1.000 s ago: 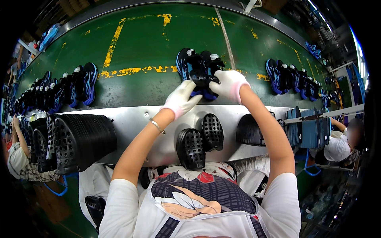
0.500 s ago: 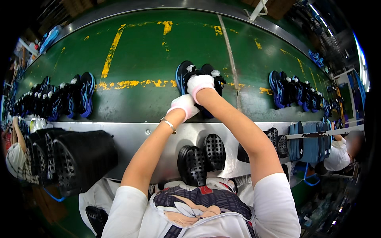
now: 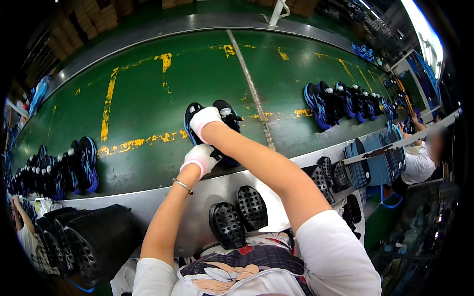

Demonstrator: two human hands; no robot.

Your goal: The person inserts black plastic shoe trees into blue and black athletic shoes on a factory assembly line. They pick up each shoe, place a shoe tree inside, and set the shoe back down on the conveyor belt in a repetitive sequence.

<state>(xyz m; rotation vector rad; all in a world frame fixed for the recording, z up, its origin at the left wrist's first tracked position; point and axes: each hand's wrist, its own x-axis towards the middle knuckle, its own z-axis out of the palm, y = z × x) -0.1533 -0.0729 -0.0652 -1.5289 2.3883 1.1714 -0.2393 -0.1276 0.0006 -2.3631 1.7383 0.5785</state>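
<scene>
A pair of black-and-blue shoes stands on the green conveyor belt in front of me: the left shoe (image 3: 193, 109) and the right shoe (image 3: 227, 114). My right hand (image 3: 204, 121), in a white glove with a pink cuff, is closed over the upper of the left shoe. Below it, my left hand (image 3: 201, 160), gloved the same way, grips that shoe's heel end; its fingertips are partly hidden. Both forearms reach forward over the metal edge, and the right one covers part of the shoes. Two black perforated pieces (image 3: 252, 208) lie near my body.
Rows of similar shoes stand on the belt at left (image 3: 89, 163) and right (image 3: 316, 106). Black perforated stacks (image 3: 101, 241) sit at the near left. Blue insoles (image 3: 377, 155) line a rack at right, beside a metal bar (image 3: 405, 135) and another person (image 3: 422, 163).
The view has turned, so belt and shoes appear shifted left and tilted. My hands, overlapping before, are now farther apart, the left one lower at the heel.
</scene>
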